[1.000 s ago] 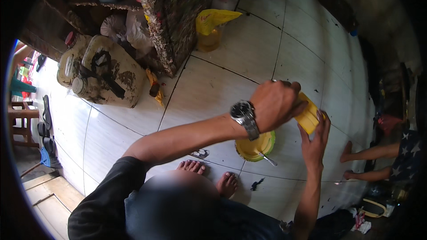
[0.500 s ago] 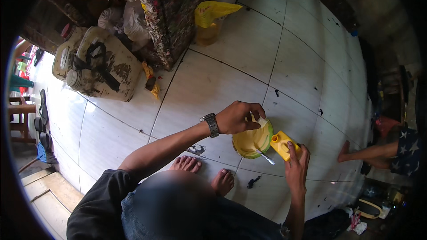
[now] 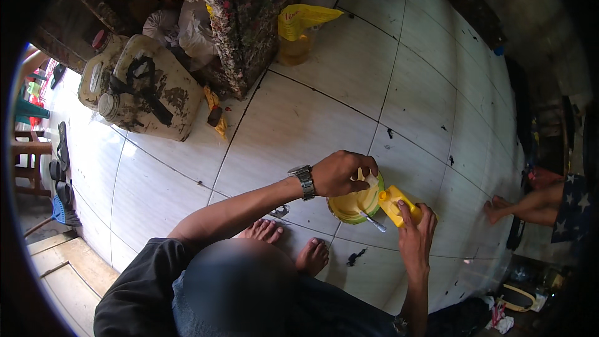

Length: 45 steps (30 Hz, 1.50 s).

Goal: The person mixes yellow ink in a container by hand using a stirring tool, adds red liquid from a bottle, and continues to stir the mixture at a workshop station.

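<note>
A round tub with a green rim (image 3: 382,182) stands on the floor tiles in front of my feet, with thick pale-yellow stuff inside. Over its far side is my left hand (image 3: 343,171), a metal watch on the wrist. Its fingers are curled together around something pale at the fingertips that I cannot make out. A light stick-like handle (image 3: 375,221) leans out over the tub's near right rim. My right hand (image 3: 417,228) grips a small yellow jerrycan (image 3: 395,205) just right of the tub. The jerrycan is tilted, its spout toward the tub.
At the left are large dirty jerrycans (image 3: 159,90) by a paint-crusted cabinet (image 3: 240,31). A clear container with a yellow bag (image 3: 306,19) stands beyond. Another person's legs (image 3: 530,203) reach in from the right. Sandals (image 3: 62,146) and a blue broom (image 3: 60,211) lie far left.
My left hand has shifted slightly down and right, still over the tub. The jerrycan's spout has moved slightly left, closer to the tub. The other person's second foot now shows at the right.
</note>
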{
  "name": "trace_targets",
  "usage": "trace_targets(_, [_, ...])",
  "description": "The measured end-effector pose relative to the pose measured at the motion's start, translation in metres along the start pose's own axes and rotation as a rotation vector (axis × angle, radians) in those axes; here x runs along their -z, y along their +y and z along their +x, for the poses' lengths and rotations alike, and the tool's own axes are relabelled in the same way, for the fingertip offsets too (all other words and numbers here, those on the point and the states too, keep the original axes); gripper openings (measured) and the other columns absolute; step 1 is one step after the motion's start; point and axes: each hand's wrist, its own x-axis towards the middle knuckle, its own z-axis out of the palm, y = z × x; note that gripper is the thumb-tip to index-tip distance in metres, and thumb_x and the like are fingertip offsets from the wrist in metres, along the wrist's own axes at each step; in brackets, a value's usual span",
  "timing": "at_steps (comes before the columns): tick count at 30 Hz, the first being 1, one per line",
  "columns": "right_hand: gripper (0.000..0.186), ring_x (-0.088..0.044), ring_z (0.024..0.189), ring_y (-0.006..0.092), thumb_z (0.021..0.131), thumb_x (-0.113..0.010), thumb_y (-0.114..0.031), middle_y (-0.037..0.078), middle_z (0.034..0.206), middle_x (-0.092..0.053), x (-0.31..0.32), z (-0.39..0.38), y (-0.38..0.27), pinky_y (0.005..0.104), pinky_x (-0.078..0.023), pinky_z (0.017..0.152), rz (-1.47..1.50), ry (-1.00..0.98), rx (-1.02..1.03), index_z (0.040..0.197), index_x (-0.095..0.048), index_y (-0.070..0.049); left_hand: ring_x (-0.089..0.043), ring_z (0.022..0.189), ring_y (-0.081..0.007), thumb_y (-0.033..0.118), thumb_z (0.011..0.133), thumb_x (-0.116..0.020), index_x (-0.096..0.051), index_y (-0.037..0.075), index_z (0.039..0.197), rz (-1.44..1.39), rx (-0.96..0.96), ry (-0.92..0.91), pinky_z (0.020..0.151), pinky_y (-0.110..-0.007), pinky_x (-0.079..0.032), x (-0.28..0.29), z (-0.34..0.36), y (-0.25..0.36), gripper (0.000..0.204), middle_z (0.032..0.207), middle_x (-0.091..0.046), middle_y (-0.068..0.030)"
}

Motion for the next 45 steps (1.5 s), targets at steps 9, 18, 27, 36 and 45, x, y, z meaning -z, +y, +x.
trace_targets(9, [0.067, -0.042, 0.115, 0.0369, 0.079, -0.069, 0.000, 0.015, 0.126, -0.039, 0.009, 0.001, -0.004, 0.0520, -0.038, 0.099, -0.058, -0.015, 0.003, 0.136, -0.051, -0.030, -0.070, 0.075, -0.0256, 0.012, 0.079, -0.072, -0.063, 0.005, 0.105, 0.018, -0.011, -0.006, 0.069, -0.036, -0.055, 0.000, 0.000, 0.000, 0.028, 0.089, -0.070, -0.0100])
trace_targets(18, [0.072, -0.042, 0.118, 0.0374, 0.075, -0.071, 0.003, 0.016, 0.125, -0.041, 0.013, 0.000, -0.004, 0.0520, -0.036, 0.101, -0.078, 0.005, 0.006, 0.137, -0.050, -0.027, -0.070, 0.075, -0.0260, 0.011, 0.079, -0.070, -0.063, 0.006, 0.105, 0.014, -0.004, -0.009, 0.070, -0.036, -0.055, 0.001, 0.000, 0.002, 0.027, 0.090, -0.069, -0.0100])
trace_targets(27, [0.078, -0.045, 0.121, 0.0427, 0.076, -0.074, 0.004, 0.021, 0.131, -0.040, 0.008, -0.008, 0.009, 0.0502, -0.043, 0.098, 0.147, 0.097, -0.039, 0.143, -0.042, -0.020, -0.069, 0.080, -0.0267, 0.006, 0.076, -0.071, -0.061, 0.006, 0.103, -0.030, -0.055, -0.018, 0.072, -0.036, -0.054, 0.002, 0.005, 0.009, 0.029, 0.091, -0.069, -0.0093])
trace_targets(36, [0.076, -0.048, 0.118, 0.0394, 0.078, -0.074, 0.000, 0.021, 0.129, -0.043, 0.011, -0.007, 0.011, 0.0467, -0.044, 0.097, 0.282, 0.121, -0.061, 0.144, -0.039, -0.012, -0.068, 0.089, -0.0223, 0.007, 0.080, -0.072, -0.063, 0.006, 0.108, -0.031, -0.041, -0.147, 0.076, -0.035, -0.054, -0.002, 0.015, 0.019, 0.029, 0.102, -0.070, -0.0081])
trace_targets(45, [0.080, -0.047, 0.118, 0.0396, 0.074, -0.078, -0.004, 0.020, 0.129, -0.043, 0.020, -0.004, 0.005, 0.0493, -0.042, 0.097, 0.231, 0.125, -0.045, 0.144, -0.042, -0.017, -0.069, 0.079, -0.0270, 0.011, 0.079, -0.074, -0.064, 0.001, 0.096, -0.142, -0.131, -0.058, 0.073, -0.036, -0.054, -0.010, 0.024, 0.038, 0.022, 0.087, -0.070, -0.0109])
